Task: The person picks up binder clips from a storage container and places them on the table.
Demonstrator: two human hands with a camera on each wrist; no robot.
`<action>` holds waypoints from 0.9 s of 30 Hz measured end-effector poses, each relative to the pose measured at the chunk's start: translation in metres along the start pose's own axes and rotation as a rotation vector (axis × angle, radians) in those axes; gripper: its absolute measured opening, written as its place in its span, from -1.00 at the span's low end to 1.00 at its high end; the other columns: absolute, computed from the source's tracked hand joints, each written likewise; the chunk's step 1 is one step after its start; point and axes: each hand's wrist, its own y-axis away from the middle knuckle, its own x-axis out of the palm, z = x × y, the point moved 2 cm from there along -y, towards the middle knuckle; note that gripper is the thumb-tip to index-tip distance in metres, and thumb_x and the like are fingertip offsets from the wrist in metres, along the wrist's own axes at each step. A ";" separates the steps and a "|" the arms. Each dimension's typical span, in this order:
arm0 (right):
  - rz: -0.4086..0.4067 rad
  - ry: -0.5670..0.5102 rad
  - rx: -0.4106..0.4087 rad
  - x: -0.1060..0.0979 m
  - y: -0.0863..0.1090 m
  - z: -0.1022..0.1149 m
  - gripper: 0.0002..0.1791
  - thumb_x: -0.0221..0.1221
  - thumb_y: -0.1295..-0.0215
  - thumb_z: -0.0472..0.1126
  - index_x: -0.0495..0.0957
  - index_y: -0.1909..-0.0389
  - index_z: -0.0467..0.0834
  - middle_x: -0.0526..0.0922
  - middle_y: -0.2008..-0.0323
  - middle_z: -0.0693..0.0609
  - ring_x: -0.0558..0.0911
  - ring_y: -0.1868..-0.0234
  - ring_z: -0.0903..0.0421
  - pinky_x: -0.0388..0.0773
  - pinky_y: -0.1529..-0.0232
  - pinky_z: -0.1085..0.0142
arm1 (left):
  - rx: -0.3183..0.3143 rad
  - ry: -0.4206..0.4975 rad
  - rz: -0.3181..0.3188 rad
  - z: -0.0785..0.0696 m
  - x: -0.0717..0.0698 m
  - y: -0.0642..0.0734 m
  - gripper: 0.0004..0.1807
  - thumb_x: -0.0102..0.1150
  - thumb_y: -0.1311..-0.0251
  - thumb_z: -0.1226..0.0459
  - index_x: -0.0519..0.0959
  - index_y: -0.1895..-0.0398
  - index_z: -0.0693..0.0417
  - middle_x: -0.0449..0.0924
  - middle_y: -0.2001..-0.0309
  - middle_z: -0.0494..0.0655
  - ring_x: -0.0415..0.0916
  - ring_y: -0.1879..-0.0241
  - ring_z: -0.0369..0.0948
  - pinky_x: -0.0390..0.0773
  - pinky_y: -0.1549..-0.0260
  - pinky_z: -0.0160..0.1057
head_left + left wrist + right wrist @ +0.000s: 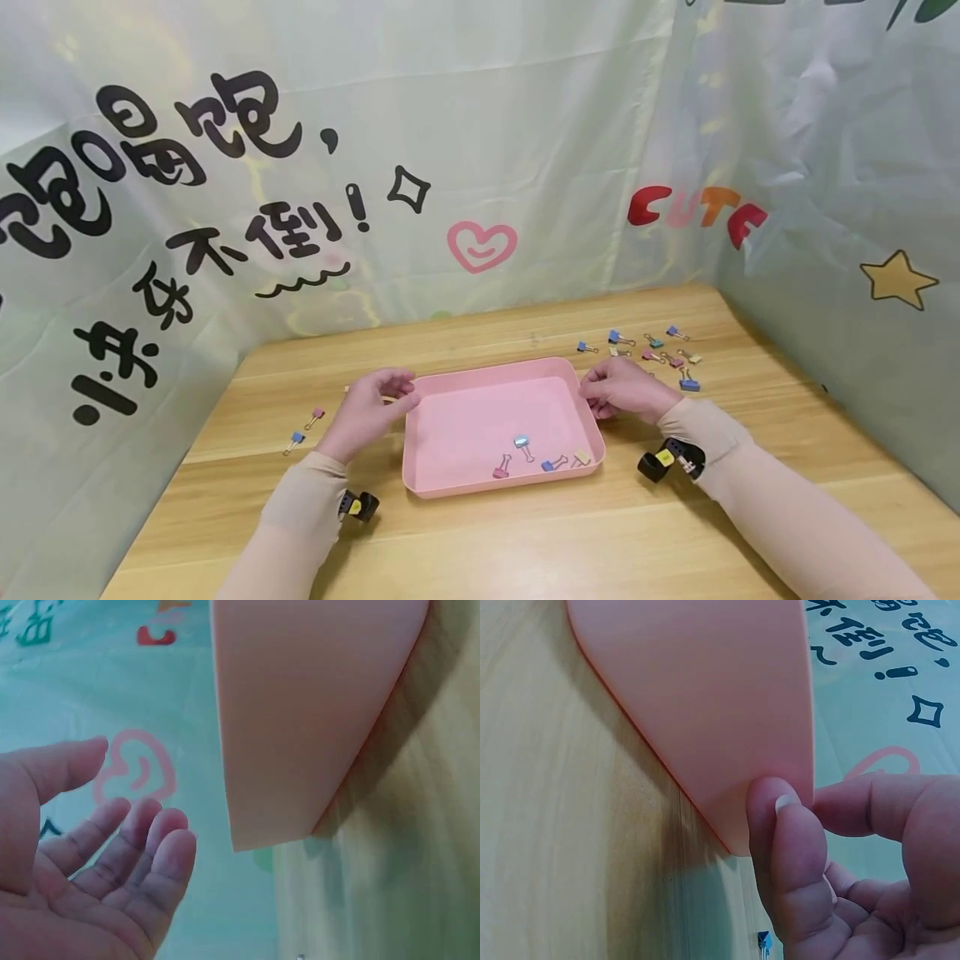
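A shallow pink tray (472, 417) lies on the wooden table between the two hands. Inside, near its front edge, are several binder clips, among them a light blue binder clip (521, 442) and a pink binder clip (502, 467). My right hand (628, 387) pinches the tray's right rim; the right wrist view has the fingers (799, 844) against the outer wall and the thumb at the rim. At the tray's left side is my left hand (371, 417), its fingers relaxed and apart from the wall in the left wrist view.
Several binder clips (652, 357) lie scattered at the table's back right. Left of the left hand are a pink binder clip (317, 413) and a blue binder clip (297, 437). A printed cloth (555, 167) hangs behind the table and along its sides.
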 end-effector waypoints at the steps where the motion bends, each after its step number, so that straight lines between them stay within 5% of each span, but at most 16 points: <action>1: -0.002 0.003 0.001 0.000 0.000 0.000 -0.84 0.13 -0.29 -0.33 0.54 0.29 -0.40 0.58 0.49 -0.10 0.57 0.53 0.11 0.59 0.50 0.32 | 0.025 -0.026 0.016 -0.002 0.001 -0.002 -0.60 0.30 -0.18 0.25 0.54 -0.08 0.18 0.63 0.15 -0.02 0.55 0.16 -0.16 0.59 0.19 -0.19; 14: -0.007 0.038 -0.007 0.002 -0.002 0.005 -0.85 0.14 -0.28 -0.33 0.56 0.30 -0.39 0.58 0.51 -0.08 0.57 0.54 0.11 0.59 0.52 0.32 | 0.196 -0.151 0.204 -0.038 0.025 -0.037 -0.59 0.34 -0.15 0.25 0.59 -0.07 0.14 0.61 0.15 -0.01 0.55 0.16 -0.17 0.59 0.16 -0.25; 27: 0.007 0.050 -0.016 0.001 0.003 0.005 -0.82 0.13 -0.31 -0.31 0.56 0.31 -0.40 0.59 0.49 -0.08 0.56 0.52 0.10 0.57 0.50 0.32 | 0.423 -0.268 0.467 -0.093 0.095 -0.057 -0.60 0.37 -0.11 0.19 0.63 -0.01 0.14 0.66 0.14 -0.12 0.56 0.13 -0.21 0.55 0.07 -0.31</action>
